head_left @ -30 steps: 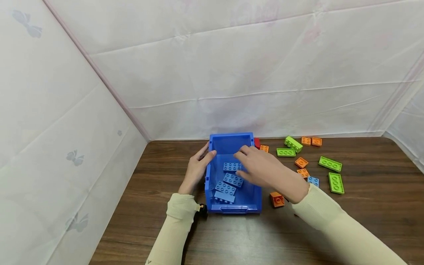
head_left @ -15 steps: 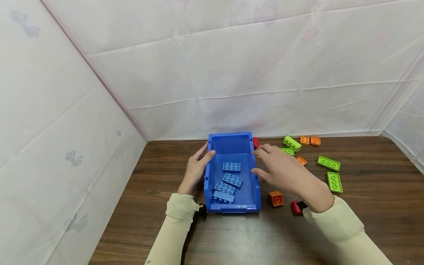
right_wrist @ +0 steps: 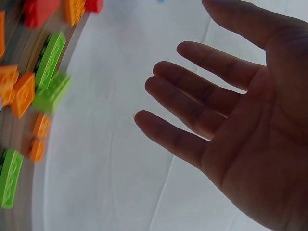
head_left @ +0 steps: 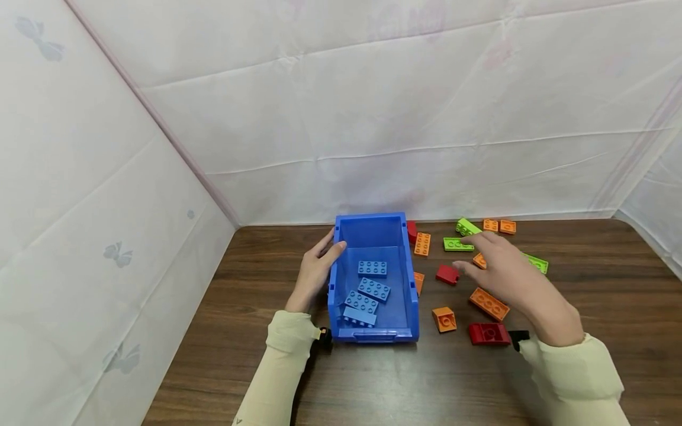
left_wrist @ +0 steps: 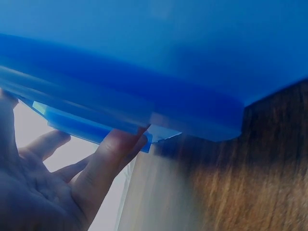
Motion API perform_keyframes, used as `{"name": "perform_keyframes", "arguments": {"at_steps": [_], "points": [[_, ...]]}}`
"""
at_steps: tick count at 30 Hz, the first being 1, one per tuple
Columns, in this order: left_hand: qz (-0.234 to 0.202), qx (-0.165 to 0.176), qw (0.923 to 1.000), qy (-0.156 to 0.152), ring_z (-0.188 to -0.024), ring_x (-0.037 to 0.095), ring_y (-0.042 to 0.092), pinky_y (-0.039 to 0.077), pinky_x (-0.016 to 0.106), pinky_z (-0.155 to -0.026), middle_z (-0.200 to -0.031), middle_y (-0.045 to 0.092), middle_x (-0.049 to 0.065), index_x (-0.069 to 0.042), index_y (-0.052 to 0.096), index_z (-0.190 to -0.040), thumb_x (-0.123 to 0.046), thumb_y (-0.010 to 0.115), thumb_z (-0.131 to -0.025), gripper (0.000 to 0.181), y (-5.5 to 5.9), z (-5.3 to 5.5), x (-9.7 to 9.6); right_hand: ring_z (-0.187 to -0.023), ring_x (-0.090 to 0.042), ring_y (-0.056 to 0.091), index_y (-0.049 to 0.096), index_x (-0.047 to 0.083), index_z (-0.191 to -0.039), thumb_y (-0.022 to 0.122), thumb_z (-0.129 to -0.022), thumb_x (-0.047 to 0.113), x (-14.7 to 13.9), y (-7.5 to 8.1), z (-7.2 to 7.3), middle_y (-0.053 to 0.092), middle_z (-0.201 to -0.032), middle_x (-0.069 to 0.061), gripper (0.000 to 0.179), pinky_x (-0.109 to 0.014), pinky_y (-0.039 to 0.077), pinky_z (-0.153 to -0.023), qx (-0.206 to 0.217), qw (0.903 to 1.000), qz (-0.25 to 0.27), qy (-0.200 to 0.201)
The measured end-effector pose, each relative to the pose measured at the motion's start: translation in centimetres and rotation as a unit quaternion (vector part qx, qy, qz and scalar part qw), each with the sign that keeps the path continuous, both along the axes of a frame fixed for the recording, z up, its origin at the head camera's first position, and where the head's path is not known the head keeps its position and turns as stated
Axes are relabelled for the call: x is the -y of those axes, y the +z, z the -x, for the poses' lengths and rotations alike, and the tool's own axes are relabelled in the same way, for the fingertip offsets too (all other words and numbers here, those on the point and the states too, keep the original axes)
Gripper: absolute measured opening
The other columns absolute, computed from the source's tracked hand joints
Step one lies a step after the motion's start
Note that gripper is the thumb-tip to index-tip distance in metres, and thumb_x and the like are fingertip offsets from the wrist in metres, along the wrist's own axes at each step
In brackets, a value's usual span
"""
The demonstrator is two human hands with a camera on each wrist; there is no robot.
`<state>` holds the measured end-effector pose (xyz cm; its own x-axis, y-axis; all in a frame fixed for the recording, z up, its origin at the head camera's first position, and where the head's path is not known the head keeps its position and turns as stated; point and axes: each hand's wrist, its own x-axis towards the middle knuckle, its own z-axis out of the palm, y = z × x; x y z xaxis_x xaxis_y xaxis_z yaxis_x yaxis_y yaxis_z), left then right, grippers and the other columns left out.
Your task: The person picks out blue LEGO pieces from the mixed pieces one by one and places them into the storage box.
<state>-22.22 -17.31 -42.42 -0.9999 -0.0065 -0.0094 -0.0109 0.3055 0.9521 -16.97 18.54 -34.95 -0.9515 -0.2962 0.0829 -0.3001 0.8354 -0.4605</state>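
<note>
My left hand (head_left: 313,273) holds the left wall of the blue plastic bin (head_left: 379,336), thumb over the rim and fingers outside. In the left wrist view the thumb (left_wrist: 108,156) lies against the bin's edge (left_wrist: 120,98). Several blue toy bricks (head_left: 374,290) lie inside the bin. My right hand (head_left: 514,278) is over the scattered bricks to the right of the bin, holding nothing. Its fingers are spread in the right wrist view. Close by are a red brick (head_left: 447,274), a flat green brick (head_left: 456,244) and a long orange brick (head_left: 489,304), partly under the hand's shadow.
Nearer the front lie a dark red brick (head_left: 489,333) and an orange sloped brick (head_left: 444,319). Beside the bin's right wall are an orange brick (head_left: 422,244) and a red one (head_left: 412,231). White cloth (head_left: 373,118) walls the table's back and left.
My right hand has moved from above the bin to the right, over the loose bricks, uncovering several of them. My left hand and the blue bricks stay where they were.
</note>
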Motion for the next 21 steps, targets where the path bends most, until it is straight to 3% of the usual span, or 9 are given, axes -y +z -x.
{"name": "perform_keyframes", "arguments": {"at_steps": [10, 21], "points": [[-0.01, 0.003, 0.9999, 0.002, -0.127, 0.039, 0.064, 0.053, 0.06, -0.102, -0.149, 0.061, 0.013, -0.031, 0.049, -0.161, -0.059, 0.068, -0.099, 0.07, 0.0, 0.0, -0.1, -0.11, -0.053, 0.061, 0.061, -0.013, -0.132, 0.074, -0.099, 0.013, -4.0, -1.0, 0.2, 0.059, -0.13, -0.037, 0.044, -0.069, 0.05, -0.09, 0.027, 0.9988, -0.023, -0.032], [-0.012, 0.0, 0.9999, -0.004, -0.127, 0.04, 0.064, 0.054, 0.06, -0.101, -0.15, 0.06, 0.013, -0.032, 0.048, -0.162, -0.058, 0.067, -0.101, 0.069, 0.0, 0.1, 0.0, -0.11, -0.056, 0.061, 0.062, -0.016, -0.127, 0.076, -0.097, 0.009, -5.2, -2.0, 0.9, 0.064, -0.123, -0.037, 0.041, -0.067, 0.052, -0.087, 0.089, 0.9944, -0.036, -0.042]]}}
